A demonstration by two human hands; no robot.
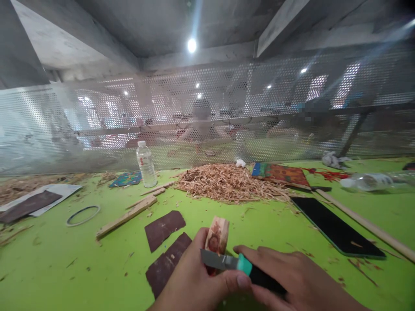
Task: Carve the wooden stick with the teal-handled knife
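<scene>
My left hand [197, 276] is closed around a small piece of wood [219, 229], pale at its upper end with a darker reddish patch facing me. A utility knife [259, 274] with a black and teal handle is gripped in my right hand [292, 272]. Its blade [214, 259] lies across the near side of the wood, tip toward my left hand. My left thumb rests against the knife near the teal collar. The lower part of the wood is hidden behind the blade and my fingers.
Two brown sandpaper pieces [164, 229] lie left of my hands, near wooden strips [126, 216] and a ring [83, 215]. Wood shavings [223, 183] are heaped ahead, beside an upright water bottle [146, 166]. A black phone [337, 226] and a long wooden stick [366, 222] are right. A perforated screen [168, 116] stands behind.
</scene>
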